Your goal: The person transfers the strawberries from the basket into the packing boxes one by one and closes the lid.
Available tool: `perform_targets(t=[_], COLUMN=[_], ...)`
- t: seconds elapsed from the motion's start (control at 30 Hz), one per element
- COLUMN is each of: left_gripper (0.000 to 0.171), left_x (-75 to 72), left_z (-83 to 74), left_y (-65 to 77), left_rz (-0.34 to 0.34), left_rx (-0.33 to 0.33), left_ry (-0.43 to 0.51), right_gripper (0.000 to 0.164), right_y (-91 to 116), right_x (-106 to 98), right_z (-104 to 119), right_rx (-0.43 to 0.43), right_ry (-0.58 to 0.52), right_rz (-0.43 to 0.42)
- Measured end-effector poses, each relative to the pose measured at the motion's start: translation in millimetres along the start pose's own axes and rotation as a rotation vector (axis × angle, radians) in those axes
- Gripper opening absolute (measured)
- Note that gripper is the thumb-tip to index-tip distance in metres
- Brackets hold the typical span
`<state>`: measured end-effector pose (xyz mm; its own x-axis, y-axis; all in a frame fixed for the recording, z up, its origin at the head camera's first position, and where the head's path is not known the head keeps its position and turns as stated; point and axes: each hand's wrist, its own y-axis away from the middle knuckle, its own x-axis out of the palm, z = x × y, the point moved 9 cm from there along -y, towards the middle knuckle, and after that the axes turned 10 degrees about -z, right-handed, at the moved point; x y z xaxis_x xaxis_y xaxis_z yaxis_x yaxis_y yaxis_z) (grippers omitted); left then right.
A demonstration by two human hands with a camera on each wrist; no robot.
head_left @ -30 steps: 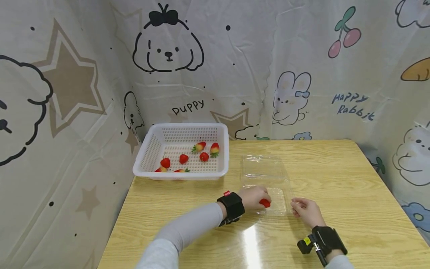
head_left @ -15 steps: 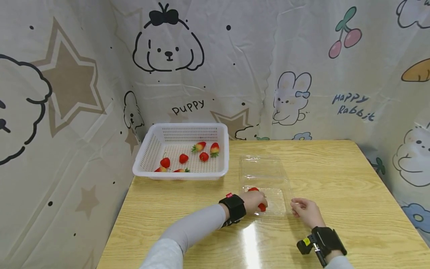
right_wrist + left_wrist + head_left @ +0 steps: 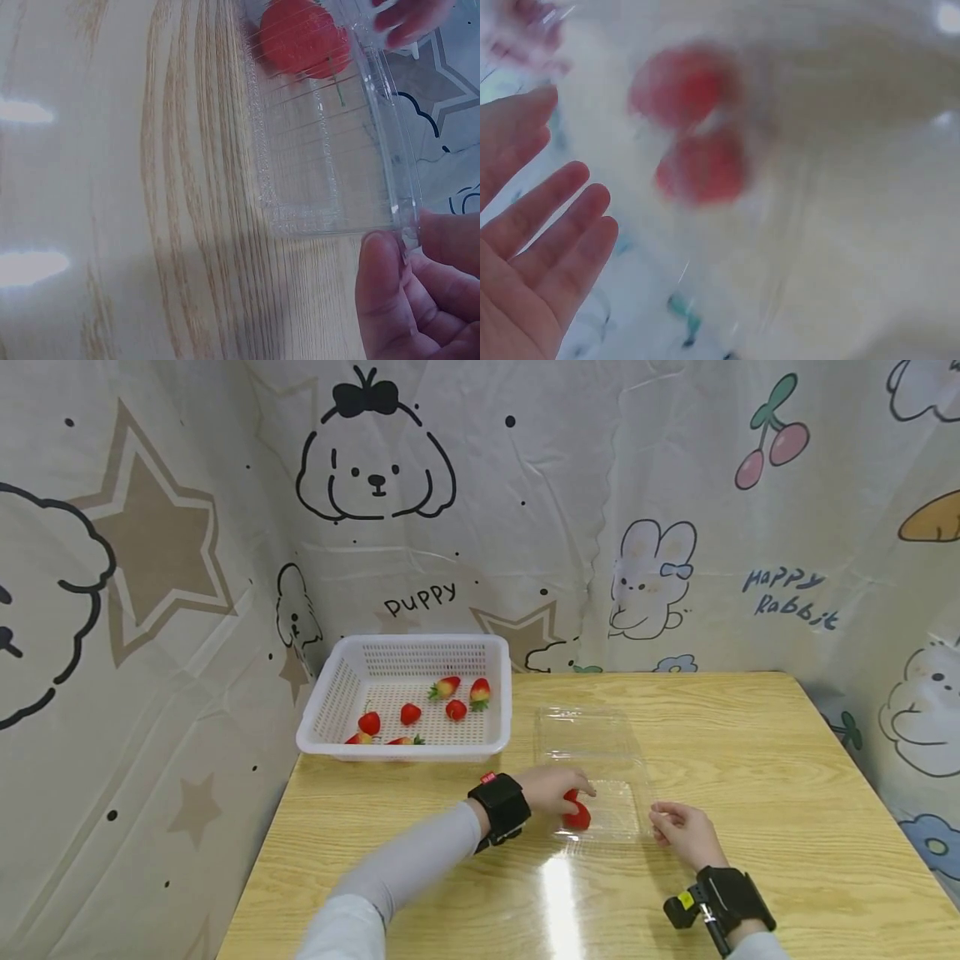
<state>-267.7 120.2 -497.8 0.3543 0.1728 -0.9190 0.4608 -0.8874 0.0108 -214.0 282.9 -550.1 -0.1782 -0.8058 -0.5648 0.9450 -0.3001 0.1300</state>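
Two red strawberries (image 3: pixel 577 817) lie together in the left part of a clear plastic clamshell box (image 3: pixel 618 810). The left wrist view shows them blurred, the nearer strawberry (image 3: pixel 703 166) just below the other. My left hand (image 3: pixel 550 787) hovers over the box's left side; in its wrist view the fingers (image 3: pixel 555 240) are spread and extended, apart from the fruit. Part of the rear strawberry is hidden behind that hand in the head view. My right hand (image 3: pixel 686 833) pinches the box's right edge between thumb and fingers, plain in the right wrist view (image 3: pixel 420 292).
A white perforated basket (image 3: pixel 405 749) with several strawberries (image 3: pixel 410 714) stands at the table's back left. The box's raised lid (image 3: pixel 585 731) lies folded back behind its base. A patterned cloth (image 3: pixel 487 527) hangs behind the wooden table (image 3: pixel 757 760).
My left hand has set a strawberry down beside the other in the box, let it go, and drawn back slightly to the left. The right hand has stayed in place.
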Motion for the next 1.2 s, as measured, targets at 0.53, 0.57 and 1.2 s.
perform_targets(t=[0.53,0.57,1.2], left_gripper=[0.034,0.034,0.026], left_x=[-152.6,-154.6,-106.7], left_z=[112.6,120.9,240.8], left_y=[32.1,33.2,27.7], left_rz=[-0.319,-0.325,-0.127], left_rx=[-0.338,-0.362,-0.507], left_ry=[0.012,0.02,-0.27], right_gripper=[0.034,0.034,0.036], right_y=[0,0,-2], right_x=[-1,-1,-2], right_z=[1,1,-4], right_rx=[0.002,0.0,0.002], right_ry=[0.001,0.001,-0.004], right_rz=[-0.003,-0.002,-0.004])
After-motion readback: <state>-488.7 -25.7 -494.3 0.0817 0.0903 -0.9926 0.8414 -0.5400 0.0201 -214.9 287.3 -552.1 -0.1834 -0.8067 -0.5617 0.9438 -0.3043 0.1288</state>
